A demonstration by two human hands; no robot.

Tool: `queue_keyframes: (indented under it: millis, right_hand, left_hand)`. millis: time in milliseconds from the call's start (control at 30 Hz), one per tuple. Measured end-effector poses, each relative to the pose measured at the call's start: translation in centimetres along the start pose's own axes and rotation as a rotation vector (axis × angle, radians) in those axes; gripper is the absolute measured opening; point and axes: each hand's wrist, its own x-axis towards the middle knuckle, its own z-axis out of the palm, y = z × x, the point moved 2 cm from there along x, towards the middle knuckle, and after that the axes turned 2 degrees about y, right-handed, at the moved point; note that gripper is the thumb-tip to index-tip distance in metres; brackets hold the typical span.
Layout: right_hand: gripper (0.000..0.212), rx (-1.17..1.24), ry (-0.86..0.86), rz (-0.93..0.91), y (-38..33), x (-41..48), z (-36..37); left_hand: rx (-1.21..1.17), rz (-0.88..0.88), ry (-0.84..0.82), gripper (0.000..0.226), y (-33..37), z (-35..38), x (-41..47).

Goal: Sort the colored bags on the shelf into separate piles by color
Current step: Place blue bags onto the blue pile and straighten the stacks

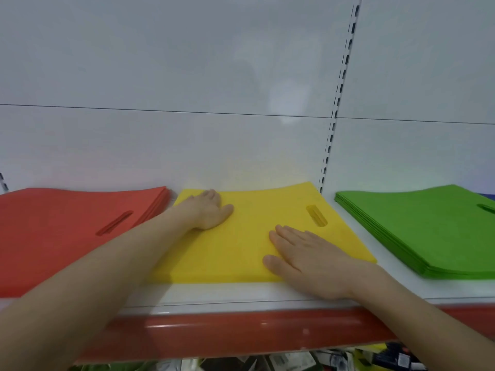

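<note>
Three piles of flat bags with cut-out handles lie side by side on the white shelf (pixel 267 291). The red pile (pixel 67 226) is on the left, the yellow pile (pixel 249 231) in the middle, the green pile (pixel 426 223) on the right. My left hand (pixel 207 211) rests flat on the far left part of the yellow pile, fingers straight. Flat on the yellow pile's near right corner lies my right hand (pixel 308 259), its wrist over the shelf's front edge. Neither hand holds a bag.
A white back panel (pixel 187 76) rises behind the piles, with a slotted upright (pixel 334 113) between yellow and green. A red strip (pixel 241 330) runs along the shelf's front edge. Mixed packaged goods (pixel 348 360) show below it.
</note>
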Motion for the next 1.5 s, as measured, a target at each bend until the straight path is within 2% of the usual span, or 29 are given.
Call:
queue_keyframes:
  millis: [133,233,300,400,633,733,800,867,967,1033,1133,1267,1300,1367,1433,1500]
  right_hand:
    - [0.067,0.008,-0.007,0.001,-0.1,-0.3,-0.1]
    - [0.067,0.005,-0.001,0.005,-0.1,-0.1,0.0]
    - [0.067,0.004,0.013,0.001,-0.1,0.0,0.1]
    - [0.068,0.001,0.016,0.001,0.0,0.0,0.1]
    - [0.065,-0.008,-0.021,0.013,1.4,-0.4,-0.9]
    - [0.050,-0.110,0.039,0.148,4.0,-0.8,-1.8]
    - [0.044,-0.137,0.156,0.193,4.0,0.2,-2.9]
    - [0.045,-0.040,0.253,0.074,2.2,2.6,-3.6]
    - [0.050,0.037,0.101,-0.161,-1.6,6.1,-2.5]
    - [0.051,0.057,0.025,-0.184,-1.0,7.2,-1.7]
    - [0.053,0.081,0.028,0.021,3.6,7.6,-2.0]
    - [0.053,-0.140,0.100,0.294,6.8,8.3,-3.5]
    - [0.053,-0.142,0.140,0.281,6.0,8.8,-3.8]
    - [0.052,-0.043,0.209,0.104,3.2,10.1,-4.0]
    - [0.053,0.009,0.172,-0.089,0.4,11.5,-3.5]
    - [0.058,0.004,0.089,-0.108,-0.2,12.9,-2.8]
  left_hand:
    - [0.087,-0.142,0.133,0.063,0.0,-1.2,-2.3]
    - [0.078,0.045,0.219,0.063,2.6,-0.8,-6.8]
    - [0.050,0.146,0.168,0.072,4.0,0.8,-9.8]
    - [-0.039,0.099,0.063,0.062,4.3,2.1,-11.0]
    - [-0.059,0.081,0.087,0.061,4.6,1.8,-11.4]
    - [-0.074,0.092,0.085,0.061,4.6,1.8,-11.3]
    - [-0.078,0.092,0.095,0.061,4.6,1.9,-11.3]
    - [-0.076,0.090,0.102,0.061,4.7,1.9,-11.3]
    - [-0.063,0.073,0.095,0.061,4.8,1.8,-11.4]
    - [-0.061,0.071,0.078,0.061,4.8,1.7,-11.4]
    - [-0.080,0.079,0.066,0.062,4.7,1.7,-11.5]
    - [-0.091,0.081,0.061,0.063,4.7,1.8,-11.4]
    - [-0.091,0.081,0.064,0.063,4.7,1.8,-11.4]
    - [-0.091,0.080,0.070,0.063,4.7,1.8,-11.3]
    - [-0.094,0.077,0.072,0.063,4.7,1.8,-11.3]
    - [-0.092,0.077,0.072,0.064,4.7,1.9,-11.3]
